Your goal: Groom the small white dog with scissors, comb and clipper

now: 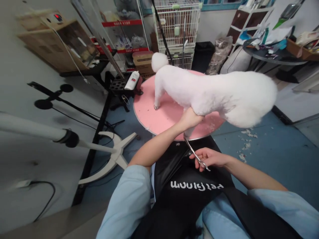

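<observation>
A white fluffy dog [184,83] stands on a round pink grooming table [147,106], its pom-pom tail at the left and its rounded head at the right. My left hand [190,119] is closed around the upper part of one front leg, at the table's near edge. The lower leg [188,133] shows below that hand. In my right hand [209,157] are silver scissors [191,149], gripped by the finger rings. Their blades point up and away from me, with the tips beside the lower leg.
A white bottle [132,80] lies on a black holed rack left of the table. A white stand with a curved base [119,146] is at the left. Behind are a wire cage [176,26] and a black bin [203,54]. Hair clippings [245,146] litter the blue floor.
</observation>
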Tool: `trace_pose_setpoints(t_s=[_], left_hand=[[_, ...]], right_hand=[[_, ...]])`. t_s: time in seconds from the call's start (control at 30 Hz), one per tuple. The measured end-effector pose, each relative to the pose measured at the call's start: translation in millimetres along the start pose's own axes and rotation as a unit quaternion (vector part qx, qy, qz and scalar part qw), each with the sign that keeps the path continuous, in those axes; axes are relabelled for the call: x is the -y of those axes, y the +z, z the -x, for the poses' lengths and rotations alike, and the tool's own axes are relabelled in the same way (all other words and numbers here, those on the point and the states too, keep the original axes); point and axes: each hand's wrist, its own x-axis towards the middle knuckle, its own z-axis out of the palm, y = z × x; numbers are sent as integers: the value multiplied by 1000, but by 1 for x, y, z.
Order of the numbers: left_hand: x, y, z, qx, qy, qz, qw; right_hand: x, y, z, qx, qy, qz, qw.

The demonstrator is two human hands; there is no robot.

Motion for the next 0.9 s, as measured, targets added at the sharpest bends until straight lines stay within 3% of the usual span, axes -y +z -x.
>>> trace_pose_setpoints(t_s=[0.07, 0.17, 0.27, 0.33, 0.43, 0.47, 0.53, 0.67, 0.9], left_hand=[[4, 0, -2, -11, 31, -29, 999], [5, 0, -4, -2, 29, 13, 999], [-2, 0, -3, 23, -15, 117, 993], [-9, -2, -3, 54, -71, 191, 978], [-18, -7, -5, 122, -149, 271, 943], [-20, -9, -7, 144, -167, 293, 930], [-23, -12, -9, 167, -196, 331, 908], [-31, -14, -11, 168, -227, 379, 881], [-40, -8, -6, 141, -281, 401, 860]], right_hand=[[-1, -1, 1, 6, 20, 15, 1000], [-1, 3, 8, 48, 42, 67, 996], [-5, 9, 22, 18, -3, 230, 973], [-13, 9, 30, -96, -59, 395, 912], [-32, 4, 30, -282, -88, 559, 775], [-39, 1, 26, -320, -85, 580, 744], [-49, -1, 15, -364, -91, 597, 709], [-54, 3, -8, -406, -136, 588, 687], [-54, 3, -25, -418, -201, 545, 698]])
